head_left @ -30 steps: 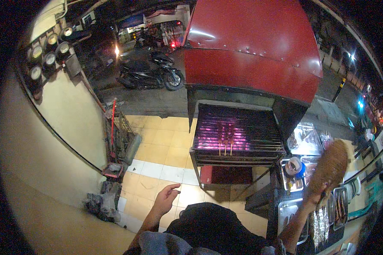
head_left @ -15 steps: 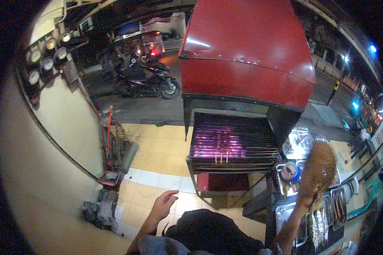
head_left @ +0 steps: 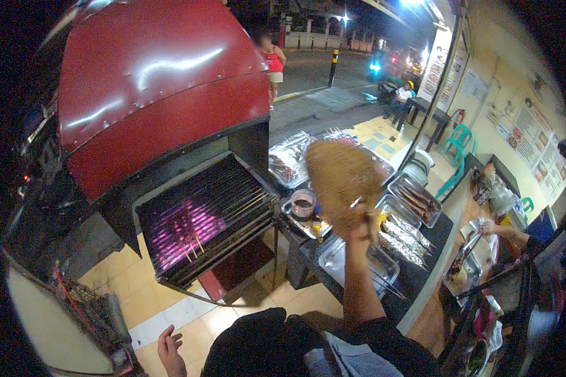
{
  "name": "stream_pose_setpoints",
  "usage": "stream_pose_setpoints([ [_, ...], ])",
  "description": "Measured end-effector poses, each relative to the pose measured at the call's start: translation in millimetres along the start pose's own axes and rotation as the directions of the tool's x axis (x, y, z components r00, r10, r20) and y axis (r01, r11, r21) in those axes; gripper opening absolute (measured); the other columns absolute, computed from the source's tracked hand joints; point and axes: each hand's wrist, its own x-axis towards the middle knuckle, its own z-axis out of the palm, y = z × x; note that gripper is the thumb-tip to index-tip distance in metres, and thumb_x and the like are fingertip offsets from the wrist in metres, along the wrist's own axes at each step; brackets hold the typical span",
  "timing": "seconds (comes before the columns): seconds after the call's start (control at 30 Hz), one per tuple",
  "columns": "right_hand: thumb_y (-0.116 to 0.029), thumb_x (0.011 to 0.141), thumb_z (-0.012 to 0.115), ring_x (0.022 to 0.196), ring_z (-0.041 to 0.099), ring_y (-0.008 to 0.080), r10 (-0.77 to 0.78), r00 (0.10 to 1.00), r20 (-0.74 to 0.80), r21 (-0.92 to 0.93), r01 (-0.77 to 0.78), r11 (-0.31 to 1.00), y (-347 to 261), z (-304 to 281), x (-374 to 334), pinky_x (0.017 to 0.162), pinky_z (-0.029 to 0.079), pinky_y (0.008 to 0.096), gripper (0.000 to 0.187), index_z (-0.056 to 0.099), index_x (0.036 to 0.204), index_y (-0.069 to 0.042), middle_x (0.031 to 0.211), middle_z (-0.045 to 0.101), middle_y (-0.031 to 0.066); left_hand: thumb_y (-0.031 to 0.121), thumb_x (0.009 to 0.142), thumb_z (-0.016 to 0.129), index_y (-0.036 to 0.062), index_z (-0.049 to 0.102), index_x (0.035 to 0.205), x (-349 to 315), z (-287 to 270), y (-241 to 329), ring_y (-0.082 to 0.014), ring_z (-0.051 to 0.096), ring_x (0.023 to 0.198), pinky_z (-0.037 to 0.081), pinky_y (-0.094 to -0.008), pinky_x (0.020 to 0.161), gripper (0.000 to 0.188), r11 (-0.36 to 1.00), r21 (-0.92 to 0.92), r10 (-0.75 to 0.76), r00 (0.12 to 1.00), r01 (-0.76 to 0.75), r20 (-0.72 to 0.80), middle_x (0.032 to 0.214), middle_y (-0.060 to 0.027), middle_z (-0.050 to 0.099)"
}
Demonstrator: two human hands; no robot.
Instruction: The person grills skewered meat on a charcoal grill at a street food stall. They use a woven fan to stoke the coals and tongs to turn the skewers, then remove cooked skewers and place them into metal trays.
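Holding one brown fan point(head_left: 338, 177): right hand point(head_left: 360, 230).

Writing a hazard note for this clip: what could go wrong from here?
1. The right hand holds a woven fan that appears close to the round container in this view; a low swing might tip it, though depth is hard to judge.
2. The skewers lie on the grill where it glows purple, so they could char if left unturned.
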Motion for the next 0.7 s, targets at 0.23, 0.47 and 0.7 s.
stream_pose_setpoints([
  [0.23,-0.018,0.102,0.062,0.112,0.063,0.0232,0.478,0.656,0.584,-0.795,0.343,0.501,44,81,-81,0.102,0.048,0.0365,0.035,0.062,0.133,-0.003,0.127,0.067,0.0096,0.047,0.106,0.053,0.0028,0.057,0.139,13,14,-5,-0.0257,0.065,0.11,0.051,-0.0376,0.092,0.055,0.996,-0.088,0.019,1.0,-0.018,0.006,0.142,-0.0138,0.059],
  [0.47,-0.017,0.098,0.069,0.111,0.066,0.0273,0.122,0.746,0.655,-0.686,0.52,0.508,8,56,-39,0.097,0.052,0.0444,0.016,0.069,0.11,-0.007,0.12,0.071,0.0107,0.055,0.104,0.054,0.0036,0.055,0.143,11,27,19,-0.0261,0.064,0.114,0.051,-0.0392,0.094,0.065,0.999,-0.05,0.001,0.999,0.001,0.037,0.145,-0.0145,0.057],
  [0.7,-0.014,0.099,0.063,0.091,0.065,0.0259,-0.408,0.879,0.247,-0.827,0.41,0.384,-30,46,23,0.08,0.053,0.0385,0.015,0.067,0.109,-0.005,0.104,0.07,0.0119,0.044,0.109,0.047,-0.0029,0.053,0.143,-17,59,26,-0.0292,0.064,0.119,0.053,-0.0417,0.097,0.058,0.998,0.016,-0.06,0.998,0.06,-0.006,0.142,-0.0185,0.059],
])
